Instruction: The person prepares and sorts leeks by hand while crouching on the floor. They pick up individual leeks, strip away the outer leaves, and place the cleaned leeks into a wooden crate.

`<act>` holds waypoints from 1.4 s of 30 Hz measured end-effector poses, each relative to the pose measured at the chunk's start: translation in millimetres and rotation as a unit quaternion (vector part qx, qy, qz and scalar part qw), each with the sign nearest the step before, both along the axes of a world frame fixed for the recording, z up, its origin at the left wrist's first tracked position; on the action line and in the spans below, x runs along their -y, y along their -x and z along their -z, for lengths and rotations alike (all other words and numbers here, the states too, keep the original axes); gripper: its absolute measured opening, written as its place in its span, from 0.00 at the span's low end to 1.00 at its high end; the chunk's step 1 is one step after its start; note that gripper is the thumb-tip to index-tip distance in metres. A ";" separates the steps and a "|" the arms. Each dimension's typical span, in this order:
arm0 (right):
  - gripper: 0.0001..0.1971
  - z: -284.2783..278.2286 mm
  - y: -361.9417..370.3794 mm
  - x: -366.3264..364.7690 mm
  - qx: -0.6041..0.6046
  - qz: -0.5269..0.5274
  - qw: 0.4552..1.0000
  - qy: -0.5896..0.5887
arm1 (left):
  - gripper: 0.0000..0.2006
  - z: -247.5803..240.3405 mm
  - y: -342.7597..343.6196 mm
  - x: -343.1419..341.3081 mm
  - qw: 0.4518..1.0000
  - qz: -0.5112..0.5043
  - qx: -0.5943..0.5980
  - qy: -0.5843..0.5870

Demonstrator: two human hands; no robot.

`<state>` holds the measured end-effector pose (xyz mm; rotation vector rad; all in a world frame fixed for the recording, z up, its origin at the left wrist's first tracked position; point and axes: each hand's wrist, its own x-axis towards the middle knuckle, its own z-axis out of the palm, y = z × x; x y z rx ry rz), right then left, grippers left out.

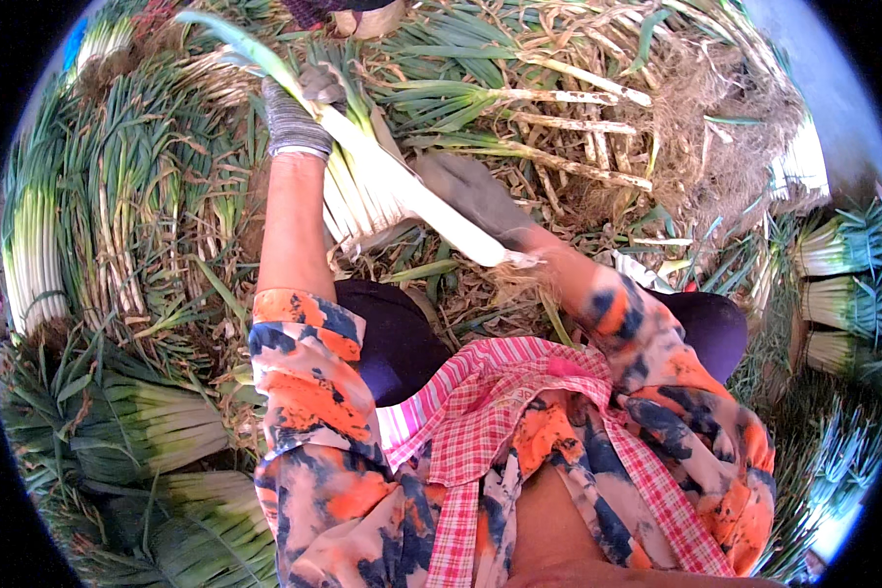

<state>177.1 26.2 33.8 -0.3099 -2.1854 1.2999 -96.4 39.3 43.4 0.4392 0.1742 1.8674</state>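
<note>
My left hand, in a grey striped knit glove, is closed round the upper part of a long green onion. The onion slants down to the right, its leaf end at the upper left and its white root end near my right forearm. Just beyond the white stalk is my right hand, in a grey glove; motion smears its fingers, so their grip is unclear. Beneath the held onion lies a small pile of white-stemmed green onions, roughly side by side.
Unpeeled green onions with dry, tangled roots lie heaped at the far right. Bundled onions line the left, with more bundles at lower left and others at right. Dry leaf scraps litter the ground between my knees.
</note>
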 end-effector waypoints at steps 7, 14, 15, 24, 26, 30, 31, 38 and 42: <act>0.10 49.1 -187.3 58.0 0.277 -0.091 0.948 -0.130 | 0.26 29.3 60.4 41.2 0.970 -0.189 -0.038 0.151; 0.22 -20.4 -106.3 1.5 0.196 0.072 0.946 -0.249 | 0.27 7.9 3.9 20.5 0.992 -0.105 -0.008 0.068; 0.24 -36.9 -73.1 0.2 0.181 0.083 0.961 -0.192 | 0.26 -4.0 -13.7 20.7 0.991 -0.107 -0.034 0.073; 0.13 -40.1 67.1 -75.4 -0.063 0.011 0.962 0.265 | 0.21 -6.1 -61.0 -5.1 0.988 -0.088 -0.084 0.096; 0.06 -25.2 56.0 -115.5 0.004 0.171 0.984 0.057 | 0.21 -10.6 -78.5 6.0 0.988 -0.059 -0.063 0.128; 0.12 -10.6 3.9 -155.0 -0.394 -0.048 0.796 0.457 | 0.21 -9.7 -74.4 7.3 0.981 -0.075 -0.112 0.137; 0.16 -6.7 -1.9 -146.5 -0.352 0.025 0.835 0.423 | 0.21 -6.7 -73.0 7.7 0.981 -0.075 -0.106 0.144; 0.15 -12.1 75.0 -83.4 -0.085 0.155 0.977 -0.120 | 0.20 3.3 -81.2 -4.6 0.975 -0.084 -0.125 0.165; 0.16 13.5 42.0 -83.9 0.097 0.085 0.909 -0.396 | 0.22 16.2 -53.4 -6.4 0.964 -0.106 -0.155 0.190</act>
